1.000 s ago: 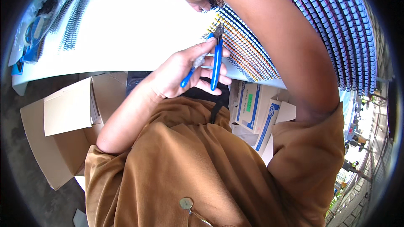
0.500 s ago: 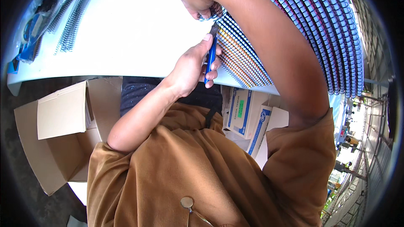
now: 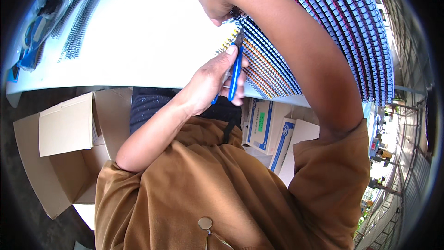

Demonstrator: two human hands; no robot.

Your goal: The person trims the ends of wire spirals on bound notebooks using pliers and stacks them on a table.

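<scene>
My left hand (image 3: pixel 212 76) is wrapped round a pair of blue-handled pliers (image 3: pixel 236 71), whose handles stand spread. The dark jaws point away from me, at the ends of the wire coils beside my right hand. My right hand (image 3: pixel 216 2) reaches across from the right with its fingers curled down over a bunch of dark wire coil ends (image 3: pixel 237 15); its fingertips are partly hidden. Under my right forearm fans a stack of what look like spiral-bound notebooks (image 3: pixel 360 41), rows of dark coils showing, with orange and yellow bits (image 3: pixel 256 53) among the nearer rows.
Loose wire spirals (image 3: pixel 78 28) lie on the white table (image 3: pixel 138 41) at the left. Beside them are a clear plastic bag and a blue tape dispenser-like thing (image 3: pixel 32 46). Below the table edge stand an open cardboard box (image 3: pixel 60 166) and white-and-blue cartons (image 3: pixel 263 125).
The pliers' handles have spread apart, and their jaws have shifted slightly right. Yellow coil ends now show left of the jaws. My right hand has barely moved.
</scene>
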